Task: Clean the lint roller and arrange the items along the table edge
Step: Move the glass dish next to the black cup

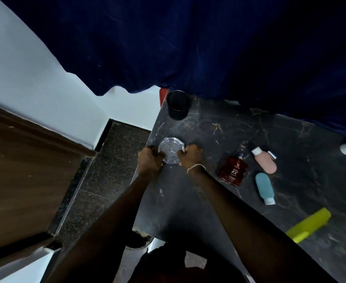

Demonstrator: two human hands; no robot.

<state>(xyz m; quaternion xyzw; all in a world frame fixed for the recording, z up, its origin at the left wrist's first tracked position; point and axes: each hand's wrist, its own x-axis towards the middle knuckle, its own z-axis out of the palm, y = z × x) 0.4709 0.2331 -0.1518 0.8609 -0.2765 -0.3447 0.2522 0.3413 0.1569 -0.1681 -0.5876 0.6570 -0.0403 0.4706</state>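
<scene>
A blue curtain hangs over the far end of the dark marbled surface. My two arms reach to its left edge, where my left hand and right hand each close a grip on opposite sides of a clear glass ashtray, which sits between them on the surface. Well to the right of my grip lies the yellow-green lint roller, near the front edge and apart from both hands. A red bottle, a black cup, a pink tube and a teal tube lie scattered.
</scene>
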